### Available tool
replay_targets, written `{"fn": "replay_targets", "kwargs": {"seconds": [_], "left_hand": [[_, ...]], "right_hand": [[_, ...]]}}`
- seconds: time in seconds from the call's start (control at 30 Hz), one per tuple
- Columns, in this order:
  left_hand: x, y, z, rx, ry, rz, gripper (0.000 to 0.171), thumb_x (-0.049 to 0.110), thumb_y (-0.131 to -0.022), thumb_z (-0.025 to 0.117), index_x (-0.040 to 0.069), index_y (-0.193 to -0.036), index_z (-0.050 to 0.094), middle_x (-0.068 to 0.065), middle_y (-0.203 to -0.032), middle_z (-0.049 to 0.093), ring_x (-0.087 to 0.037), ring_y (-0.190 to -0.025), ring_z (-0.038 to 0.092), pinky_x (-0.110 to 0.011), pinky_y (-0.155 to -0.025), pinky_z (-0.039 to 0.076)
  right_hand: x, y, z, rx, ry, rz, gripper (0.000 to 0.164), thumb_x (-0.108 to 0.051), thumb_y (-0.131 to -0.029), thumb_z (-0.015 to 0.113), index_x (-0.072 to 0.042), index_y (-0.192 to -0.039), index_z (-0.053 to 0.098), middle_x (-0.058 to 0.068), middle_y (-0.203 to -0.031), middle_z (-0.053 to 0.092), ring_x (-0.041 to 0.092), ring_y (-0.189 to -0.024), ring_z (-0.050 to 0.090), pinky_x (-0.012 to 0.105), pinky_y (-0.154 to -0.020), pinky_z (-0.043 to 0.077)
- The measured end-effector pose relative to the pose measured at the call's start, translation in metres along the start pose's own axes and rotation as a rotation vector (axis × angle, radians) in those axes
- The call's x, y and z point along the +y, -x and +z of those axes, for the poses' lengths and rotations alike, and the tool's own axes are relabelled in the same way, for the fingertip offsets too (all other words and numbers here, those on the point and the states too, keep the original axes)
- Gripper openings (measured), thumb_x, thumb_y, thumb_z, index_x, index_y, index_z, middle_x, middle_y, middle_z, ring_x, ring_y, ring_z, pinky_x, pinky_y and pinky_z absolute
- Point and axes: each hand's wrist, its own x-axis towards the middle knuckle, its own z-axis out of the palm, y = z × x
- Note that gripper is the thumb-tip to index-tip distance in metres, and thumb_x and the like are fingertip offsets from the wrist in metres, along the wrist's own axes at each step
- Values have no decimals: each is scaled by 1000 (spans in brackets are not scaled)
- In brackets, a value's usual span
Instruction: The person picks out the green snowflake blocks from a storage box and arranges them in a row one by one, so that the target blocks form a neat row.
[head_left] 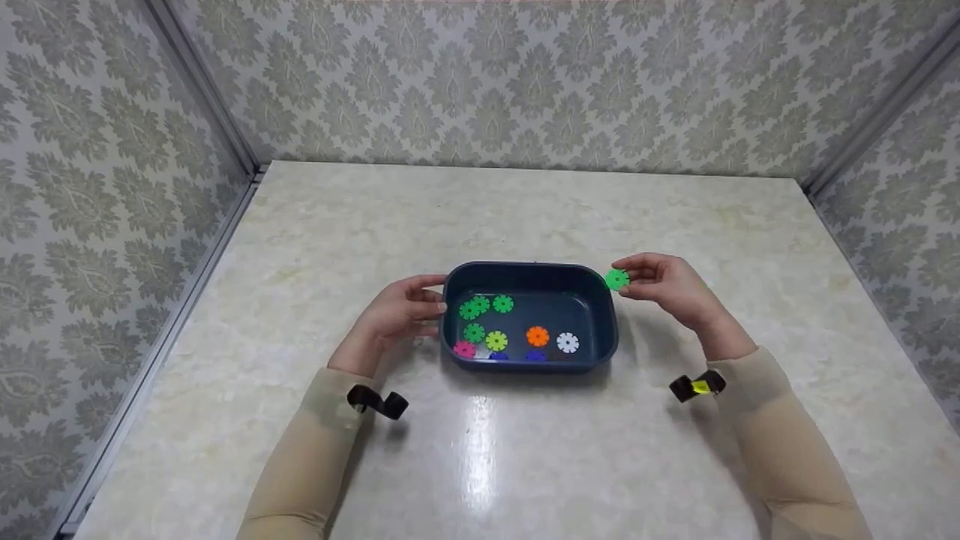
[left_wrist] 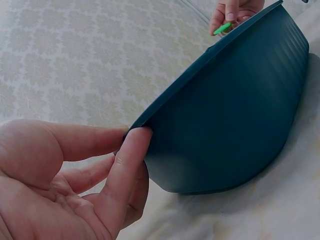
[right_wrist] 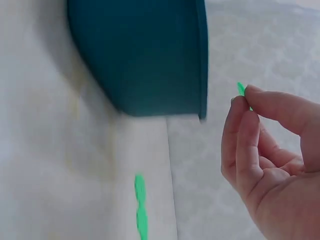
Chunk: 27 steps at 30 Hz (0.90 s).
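A dark blue plastic bin stands on the table, holding several notched plastic discs, among them an orange disc, a white disc and a pink disc. At its left end my left hand grips the rim between thumb and fingers, and the left wrist view shows a finger against the outer wall. Just beyond the bin's right rim, my right hand pinches a green disc between thumb and fingertips. Further green discs lie on the table in the right wrist view.
The pale marbled table extends around the bin on every side. Patterned walls stand behind it and to both sides. Each forearm carries a black wrist strap.
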Motion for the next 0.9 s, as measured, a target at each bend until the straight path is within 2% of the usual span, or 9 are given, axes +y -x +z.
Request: {"fn": "replay_targets", "kwargs": {"seconds": [0.2,0.53,0.9], "left_hand": [[0,0,0,0,-7,5,57,0,-97,67,14,-150,52,-8,-115,61,-14,-86,67,-28,-69,62],[-1,-1,0,-8,17,16,59,-2,-97,65,12,-152,49,-6,-110,61,-13,-83,67,-27,-67,61],[-2,0,0,-18,15,23,60,-2,-97,65,10,-153,48,-4,-108,61,-12,-80,66,-27,-67,61]], "right_hand": [[17,11,-31,90,36,23,52,-13,-94,76,4,-140,57,-16,-104,67,0,-94,64,17,-83,57],[45,20,-80,197,101,100,58,-21,-100,69,-1,-150,49,-17,-115,57,-2,-109,52,13,-87,54],[81,19,-105,268,26,201,62,-16,-99,70,1,-153,44,-14,-111,56,-8,-98,57,10,-85,54]]}}
